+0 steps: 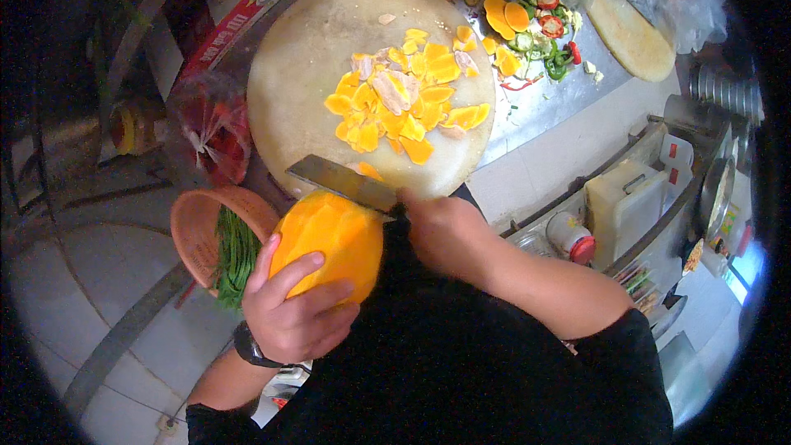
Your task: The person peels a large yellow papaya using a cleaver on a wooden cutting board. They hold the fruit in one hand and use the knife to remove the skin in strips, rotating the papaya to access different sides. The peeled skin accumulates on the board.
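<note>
My left hand grips a large peeled pumpkin with bright orange, faceted flesh, held near my body at the board's front edge. In my right hand is a cleaver; its handle is hidden by my fingers. The wide blade lies across the top end of the pumpkin. Beyond it is a thick round chopping board, on which orange pumpkin parings are heaped. A few of the parings show pale tan rind.
Cut peppers and pumpkin scraps litter the steel worktop at the right. An orange basket with long green vegetables is left of the pumpkin. A tied plastic bag of red contents and a printed carton flank the board.
</note>
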`<action>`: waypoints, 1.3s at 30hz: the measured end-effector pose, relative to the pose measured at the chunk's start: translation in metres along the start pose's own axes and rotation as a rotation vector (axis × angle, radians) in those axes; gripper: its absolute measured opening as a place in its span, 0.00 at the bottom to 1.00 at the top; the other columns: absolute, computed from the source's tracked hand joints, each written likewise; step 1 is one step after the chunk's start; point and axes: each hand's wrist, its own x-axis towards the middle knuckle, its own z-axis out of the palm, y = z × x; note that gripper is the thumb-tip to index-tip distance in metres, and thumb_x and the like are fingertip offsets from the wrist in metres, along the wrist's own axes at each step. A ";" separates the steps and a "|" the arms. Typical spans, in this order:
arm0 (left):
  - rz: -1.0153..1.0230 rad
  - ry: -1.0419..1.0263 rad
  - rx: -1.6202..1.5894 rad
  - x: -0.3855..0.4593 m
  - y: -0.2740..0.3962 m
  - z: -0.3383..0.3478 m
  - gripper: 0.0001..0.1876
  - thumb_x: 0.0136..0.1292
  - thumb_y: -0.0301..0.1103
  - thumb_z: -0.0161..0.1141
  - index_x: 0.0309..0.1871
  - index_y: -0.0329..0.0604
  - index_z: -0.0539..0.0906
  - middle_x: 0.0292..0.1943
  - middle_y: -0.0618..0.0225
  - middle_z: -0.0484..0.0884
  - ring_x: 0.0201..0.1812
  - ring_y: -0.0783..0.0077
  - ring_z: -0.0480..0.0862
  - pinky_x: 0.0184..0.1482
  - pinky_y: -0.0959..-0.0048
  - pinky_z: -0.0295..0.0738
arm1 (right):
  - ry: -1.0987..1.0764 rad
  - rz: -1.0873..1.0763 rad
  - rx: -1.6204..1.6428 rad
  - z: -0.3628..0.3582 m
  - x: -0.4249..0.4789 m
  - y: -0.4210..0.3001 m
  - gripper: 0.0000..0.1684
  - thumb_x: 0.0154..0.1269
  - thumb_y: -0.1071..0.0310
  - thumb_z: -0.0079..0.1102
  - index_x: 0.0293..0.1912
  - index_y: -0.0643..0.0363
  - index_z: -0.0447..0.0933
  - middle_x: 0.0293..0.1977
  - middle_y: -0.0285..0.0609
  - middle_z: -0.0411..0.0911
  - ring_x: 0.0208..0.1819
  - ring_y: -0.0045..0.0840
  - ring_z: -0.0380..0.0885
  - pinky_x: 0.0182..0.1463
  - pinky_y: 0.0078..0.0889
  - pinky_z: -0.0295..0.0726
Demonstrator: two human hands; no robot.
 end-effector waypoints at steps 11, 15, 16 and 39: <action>-0.548 0.396 -0.035 -0.018 0.018 0.026 0.36 0.47 0.47 0.86 0.61 0.55 0.83 0.61 0.62 0.83 0.67 0.44 0.81 0.72 0.33 0.70 | -0.083 0.087 0.088 0.028 0.075 0.044 0.13 0.69 0.67 0.61 0.50 0.62 0.77 0.41 0.54 0.88 0.44 0.49 0.88 0.50 0.48 0.87; -0.651 0.489 -0.082 -0.020 0.019 0.029 0.33 0.44 0.43 0.87 0.57 0.54 0.86 0.63 0.60 0.82 0.68 0.39 0.79 0.72 0.41 0.75 | -0.153 -0.087 -0.116 0.044 0.069 0.059 0.14 0.69 0.65 0.62 0.50 0.61 0.78 0.40 0.56 0.86 0.45 0.52 0.87 0.51 0.50 0.86; -0.517 0.366 -0.092 -0.017 0.013 0.021 0.31 0.44 0.42 0.87 0.54 0.54 0.87 0.64 0.60 0.82 0.69 0.39 0.79 0.71 0.42 0.75 | -0.155 -0.103 -0.102 0.044 0.069 0.060 0.14 0.69 0.65 0.61 0.50 0.61 0.78 0.40 0.57 0.86 0.45 0.53 0.86 0.51 0.50 0.86; -0.427 0.307 0.101 0.008 0.032 0.029 0.27 0.49 0.33 0.81 0.56 0.49 0.86 0.66 0.54 0.81 0.69 0.37 0.78 0.71 0.45 0.73 | -0.026 0.218 0.151 0.015 -0.053 -0.018 0.25 0.71 0.71 0.58 0.65 0.65 0.69 0.28 0.56 0.85 0.30 0.51 0.88 0.32 0.55 0.87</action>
